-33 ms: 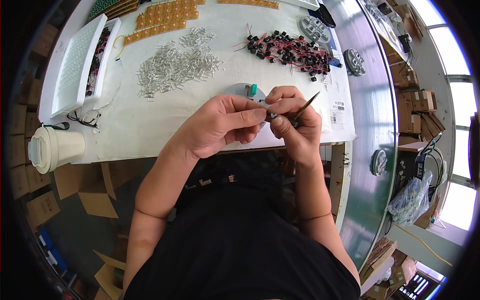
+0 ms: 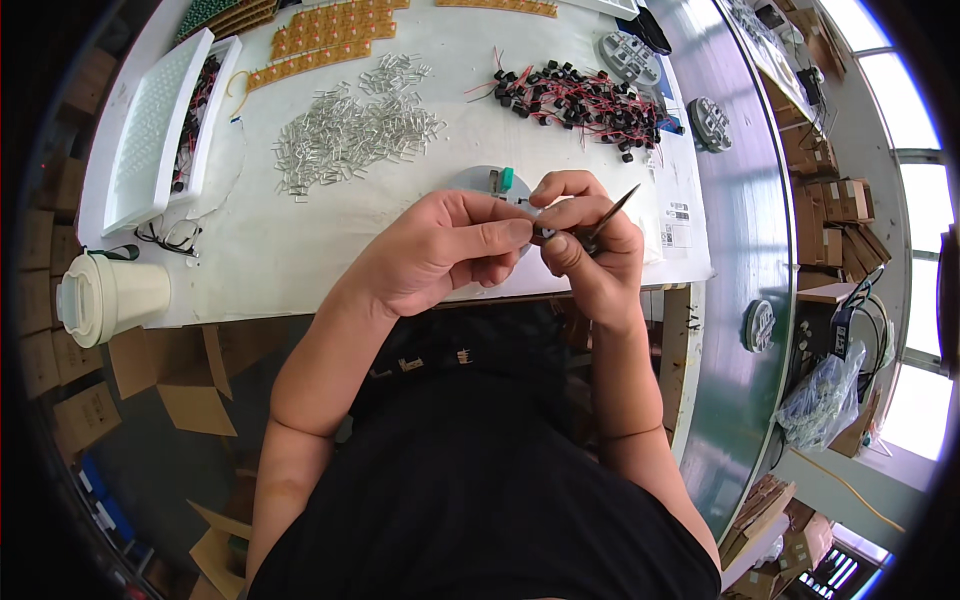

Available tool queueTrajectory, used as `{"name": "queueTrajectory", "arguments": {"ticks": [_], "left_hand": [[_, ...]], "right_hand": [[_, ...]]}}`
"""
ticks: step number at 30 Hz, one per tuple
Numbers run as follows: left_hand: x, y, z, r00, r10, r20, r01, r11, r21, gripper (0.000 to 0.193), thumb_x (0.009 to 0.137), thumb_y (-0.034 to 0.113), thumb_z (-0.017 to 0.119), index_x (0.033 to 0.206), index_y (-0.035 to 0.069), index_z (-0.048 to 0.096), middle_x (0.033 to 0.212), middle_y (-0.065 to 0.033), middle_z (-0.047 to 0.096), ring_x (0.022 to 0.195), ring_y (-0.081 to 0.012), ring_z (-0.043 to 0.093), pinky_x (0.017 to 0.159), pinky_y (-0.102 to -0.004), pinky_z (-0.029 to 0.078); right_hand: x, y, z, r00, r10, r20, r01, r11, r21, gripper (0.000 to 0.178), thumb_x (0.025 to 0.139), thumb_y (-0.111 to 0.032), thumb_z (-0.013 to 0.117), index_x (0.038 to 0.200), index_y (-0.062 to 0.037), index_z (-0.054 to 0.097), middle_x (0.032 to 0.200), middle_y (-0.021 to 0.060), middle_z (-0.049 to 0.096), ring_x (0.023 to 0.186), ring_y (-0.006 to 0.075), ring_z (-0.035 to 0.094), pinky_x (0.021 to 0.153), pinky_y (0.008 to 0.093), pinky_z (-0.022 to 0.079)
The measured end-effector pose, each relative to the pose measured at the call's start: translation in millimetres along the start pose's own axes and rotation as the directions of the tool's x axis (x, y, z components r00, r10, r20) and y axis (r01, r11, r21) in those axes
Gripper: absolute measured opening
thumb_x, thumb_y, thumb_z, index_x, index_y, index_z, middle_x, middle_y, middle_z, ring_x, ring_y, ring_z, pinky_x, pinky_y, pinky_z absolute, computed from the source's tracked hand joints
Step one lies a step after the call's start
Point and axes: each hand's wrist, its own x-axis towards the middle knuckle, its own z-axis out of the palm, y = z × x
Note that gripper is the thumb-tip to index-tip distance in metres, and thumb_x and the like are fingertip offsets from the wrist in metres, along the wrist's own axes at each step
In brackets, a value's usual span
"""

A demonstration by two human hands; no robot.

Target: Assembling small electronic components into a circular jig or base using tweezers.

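Above the front edge of the table, both hands meet at one small black part (image 2: 544, 231). My left hand (image 2: 430, 250) pinches it between thumb and forefinger from the left. My right hand (image 2: 605, 260) grips the same part with thumb and fingertips, its fingers also closed round a slim pointed metal tool (image 2: 622, 203) whose tip points up and right. Fingers hide most of the part, and the tool's other end is covered. Just behind the hands lies a round grey fixture (image 2: 476, 181) with a green block (image 2: 506, 179) on it, partly hidden.
Bent silver wire pieces (image 2: 350, 135) lie heaped left of centre. Black parts with red wires (image 2: 580, 97) are piled at the back right, beside a grey round plate (image 2: 630, 60). White trays (image 2: 150, 130) and a cream lidded bucket (image 2: 120, 298) stand left; orange circuit boards (image 2: 335, 30) lie behind.
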Motion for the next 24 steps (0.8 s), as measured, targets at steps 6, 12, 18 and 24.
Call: {"name": "queueTrajectory", "arguments": {"ticks": [6,12,18,24], "left_hand": [[5.5,-13.4,11.6,0.966,0.242,-0.088,-0.224,0.958,0.179,0.019,0.1,0.016,0.078,0.107,-0.001,0.075,0.09,-0.0008,0.071,0.078,-0.0067,0.064,0.072,-0.0222,0.053],[6.2,-23.8,22.1,0.852,0.507,-0.132,-0.403,0.795,0.454,0.02,0.1,0.015,0.077,0.108,-0.004,0.075,0.091,-0.0013,0.074,0.08,-0.0045,0.065,0.071,-0.0204,0.052],[-7.4,-6.7,18.1,0.848,0.522,-0.089,-0.27,0.57,0.776,0.017,0.098,0.014,0.077,0.101,-0.002,0.076,0.089,-0.0034,0.073,0.081,-0.0068,0.065,0.071,-0.023,0.051],[-3.0,2.4,-6.4,0.812,0.557,0.177,-0.122,-0.135,0.983,0.009,0.088,0.011,0.078,0.089,0.003,0.074,0.1,-0.0096,0.067,0.1,-0.0251,0.062,0.091,-0.038,0.052]], "right_hand": [[-8.4,6.5,2.7,0.997,0.025,-0.071,-0.02,0.997,0.081,0.018,0.096,-0.001,0.076,0.114,0.0026,0.072,0.118,0.0102,0.067,0.079,0.0079,0.059,0.063,0.0214,0.047],[-8.4,4.1,9.3,0.959,0.241,-0.153,-0.173,0.917,0.359,0.018,0.094,-0.002,0.078,0.11,0.0011,0.071,0.115,0.0089,0.068,0.075,0.0079,0.057,0.061,0.0225,0.046],[-5.1,-0.6,-5.5,0.997,-0.042,-0.07,0.013,0.926,-0.377,0.021,0.089,0.0,0.081,0.107,-0.0002,0.07,0.109,0.0072,0.07,0.069,0.0094,0.058,0.061,0.0263,0.048],[-9.2,-7.6,-3.7,0.991,0.115,-0.071,-0.133,0.747,-0.652,0.021,0.085,0.004,0.08,0.103,0.0021,0.07,0.11,0.0064,0.067,0.074,0.0105,0.059,0.067,0.0252,0.049]]}}
